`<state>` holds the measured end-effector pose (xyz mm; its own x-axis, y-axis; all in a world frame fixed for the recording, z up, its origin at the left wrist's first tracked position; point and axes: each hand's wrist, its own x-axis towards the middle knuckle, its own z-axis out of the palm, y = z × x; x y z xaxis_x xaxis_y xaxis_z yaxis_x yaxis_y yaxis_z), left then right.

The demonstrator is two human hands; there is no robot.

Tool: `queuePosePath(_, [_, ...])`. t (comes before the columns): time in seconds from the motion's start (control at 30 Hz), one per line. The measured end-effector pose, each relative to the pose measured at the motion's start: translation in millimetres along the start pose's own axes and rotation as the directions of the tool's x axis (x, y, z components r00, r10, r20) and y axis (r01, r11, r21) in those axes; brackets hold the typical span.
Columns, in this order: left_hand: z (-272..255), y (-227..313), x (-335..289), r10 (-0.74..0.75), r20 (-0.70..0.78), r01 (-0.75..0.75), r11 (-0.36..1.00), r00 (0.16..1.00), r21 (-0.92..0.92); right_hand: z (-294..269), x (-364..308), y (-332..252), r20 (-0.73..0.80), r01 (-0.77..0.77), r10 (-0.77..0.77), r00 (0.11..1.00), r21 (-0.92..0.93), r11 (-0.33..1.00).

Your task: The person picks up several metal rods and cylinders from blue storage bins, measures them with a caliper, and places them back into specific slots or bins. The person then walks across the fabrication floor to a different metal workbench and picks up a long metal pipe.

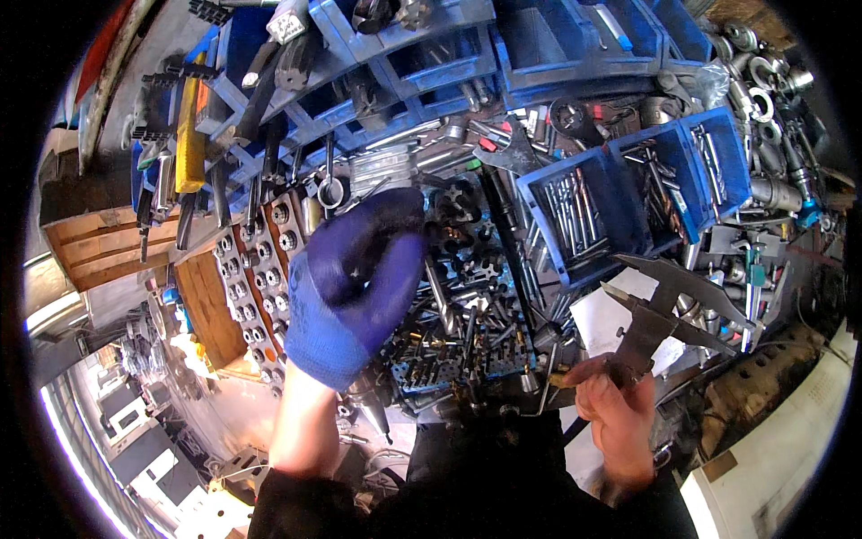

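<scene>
My left hand, in a blue and dark purple glove, is raised over a tray of cutting tools. Its fingers curl toward the thumb in a pinch; whatever sits between the tips is hidden. A shiny fluted end mill shows just below the fingertips, and I cannot tell whether it touches them. The blue tray holds many small bits, cutters and shanks. At the right, my bare right hand is closed round a dark metal vernier caliper, its jaws pointing up and away from me.
Blue bins with drill bits stand beyond the tray. A larger row of blue bins curves along the back. A rack of round collets is at left. White paper lies behind the caliper. Loose metal fittings crowd the far right.
</scene>
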<state>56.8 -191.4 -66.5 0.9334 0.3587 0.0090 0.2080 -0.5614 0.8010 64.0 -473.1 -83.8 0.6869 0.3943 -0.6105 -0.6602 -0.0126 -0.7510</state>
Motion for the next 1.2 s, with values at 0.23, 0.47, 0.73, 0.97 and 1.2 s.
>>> queuePosePath(0.23, [-9.6,-11.8,-9.8,0.084,0.141,-0.097,0.991,0.986,0.095,11.5,-5.0,3.8,0.001,-0.099,0.099,0.995,-0.008,0.995])
queuePosePath(0.47, [-7.9,-12.2,-13.9,0.090,0.216,-0.129,0.976,0.972,0.175,16.3,-7.1,7.7,0.037,-0.127,0.128,0.991,-0.045,0.991])
queuePosePath(0.73, [-11.0,-26.0,-12.9,0.109,0.193,-0.149,0.966,0.975,0.211,20.9,-8.6,12.7,0.006,-0.133,0.133,0.991,0.036,0.990])
queuePosePath(0.97, [-7.0,-24.4,-19.4,0.039,0.206,-0.099,0.952,0.978,0.290,8.6,-12.9,20.4,0.063,-0.069,0.075,0.995,-0.099,0.993])
queuePosePath(1.2, [1.5,-24.4,-18.3,-0.005,0.183,-0.059,0.936,0.983,0.346,1.3,-12.0,26.4,0.109,-0.214,0.215,0.971,-0.016,0.977])
